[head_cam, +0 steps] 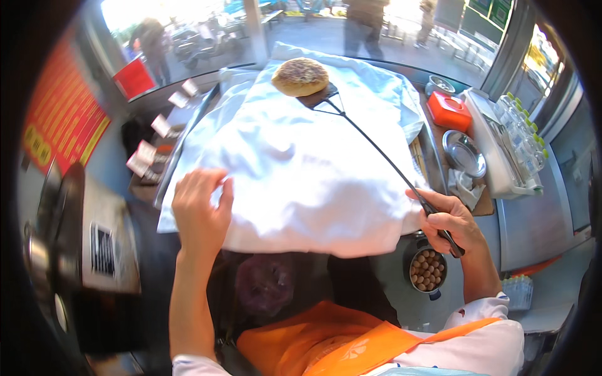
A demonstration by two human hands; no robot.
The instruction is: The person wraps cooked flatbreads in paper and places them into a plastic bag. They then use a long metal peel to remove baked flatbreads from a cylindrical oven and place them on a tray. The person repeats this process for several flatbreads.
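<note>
My right hand [449, 221] grips the dark handle of a long metal spatula [383, 152], which slants up and leftward over a white cloth [301, 197]. A round, browned flatbread [300, 76] rests on the spatula's blade [320, 97] near the far edge of the cloth. My left hand [202, 202] is raised over the cloth's left edge, fingers bent and thumb apart, with nothing visible in it. The cloth is spread across a metal-edged tray or counter and hides most of what lies beneath.
Right of the cloth stand an orange box [449, 112], a steel bowl [463, 152] and a white bin [498, 145] beside several clear bottles [522, 136]. A pot of eggs [428, 270] sits low on the right. Paper tags [146, 152] stand at left; window glass [301, 28] closes the far side.
</note>
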